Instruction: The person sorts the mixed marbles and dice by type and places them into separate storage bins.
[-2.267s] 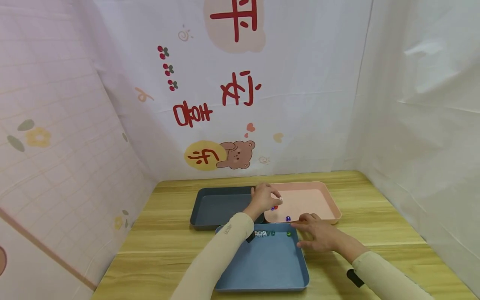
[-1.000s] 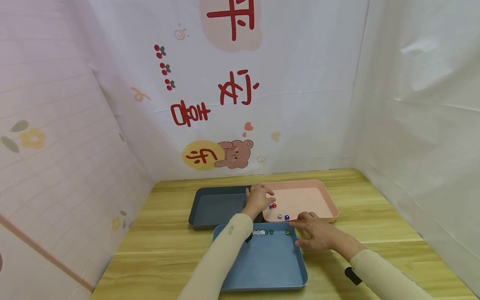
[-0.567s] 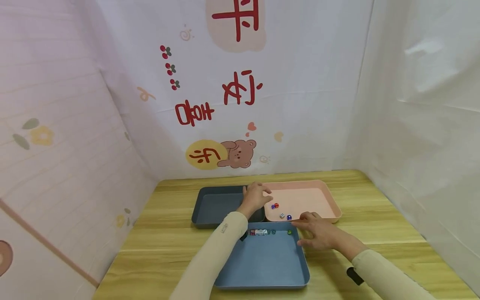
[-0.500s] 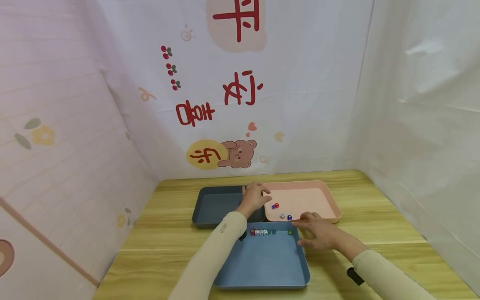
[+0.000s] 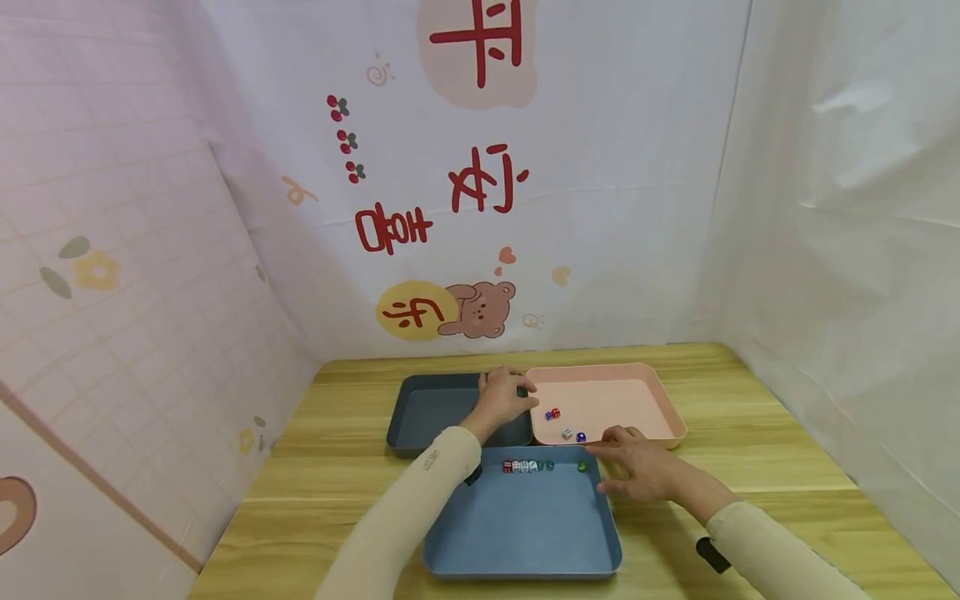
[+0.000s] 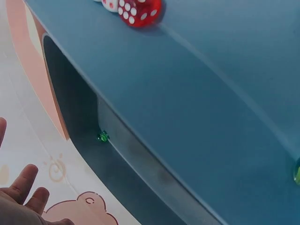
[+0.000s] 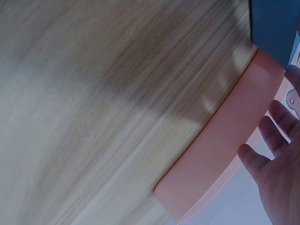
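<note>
My left hand [image 5: 501,398] hovers over the right end of the dark tray [image 5: 408,417], its fingers loosely bent and nothing seen between them. In the pink tray [image 5: 607,400] lie a white die [image 5: 567,433] and a blue die [image 5: 581,437] near the front wall, with a red die [image 5: 556,412] and another blue die [image 5: 549,415] touching further back. My right hand [image 5: 637,467] is spread beside the corner where the pink and blue trays meet; its fingertips are at the rims. A row of dice [image 5: 523,466] lines the back of the blue tray [image 5: 525,533].
A green die [image 5: 582,467] sits apart near the blue tray's back right corner. Inside the dark tray, the left wrist view shows a small green piece [image 6: 103,136]. The wooden table [image 5: 277,500] is bounded by white printed cloth [image 5: 630,250] behind and at both sides.
Earlier my left hand pinched a white die above the pink tray. That die now rests there beside the blue one, and the hand has drawn back left. My right hand stays in place.
</note>
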A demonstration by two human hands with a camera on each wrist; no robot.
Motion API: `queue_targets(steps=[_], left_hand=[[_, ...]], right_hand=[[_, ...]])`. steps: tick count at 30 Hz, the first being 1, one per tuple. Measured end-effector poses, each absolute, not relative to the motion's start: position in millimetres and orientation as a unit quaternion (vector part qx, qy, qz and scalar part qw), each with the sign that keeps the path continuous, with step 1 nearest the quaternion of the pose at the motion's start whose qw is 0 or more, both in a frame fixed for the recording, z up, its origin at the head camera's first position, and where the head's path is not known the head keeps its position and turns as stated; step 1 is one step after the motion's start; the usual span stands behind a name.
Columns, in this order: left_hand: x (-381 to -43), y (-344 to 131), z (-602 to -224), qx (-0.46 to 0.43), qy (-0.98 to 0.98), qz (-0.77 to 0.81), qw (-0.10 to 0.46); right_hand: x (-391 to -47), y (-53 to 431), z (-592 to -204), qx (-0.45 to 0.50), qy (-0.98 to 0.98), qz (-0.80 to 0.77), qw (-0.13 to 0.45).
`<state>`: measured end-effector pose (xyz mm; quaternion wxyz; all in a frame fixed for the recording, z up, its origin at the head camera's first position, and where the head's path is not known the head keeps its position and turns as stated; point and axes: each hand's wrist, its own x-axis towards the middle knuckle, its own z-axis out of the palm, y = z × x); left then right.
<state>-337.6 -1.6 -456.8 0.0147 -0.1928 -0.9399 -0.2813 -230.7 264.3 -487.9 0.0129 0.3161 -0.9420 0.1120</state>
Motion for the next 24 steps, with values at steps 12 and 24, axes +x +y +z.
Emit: queue_targets(steps=[12, 24], left_hand=[[-324.6, -17.1, -460.9, -0.195, -0.936, -0.294, 0.008], [-310.4, -47.5, -465.0, -0.201, -0.928, -0.314, 0.007]], right_hand=[[-230.0, 264.4, -487.2, 0.32, -0.941, 0.11, 0.015], [-229.0, 265.3, -486.7, 0.321, -0.941, 0.106, 0.02]])
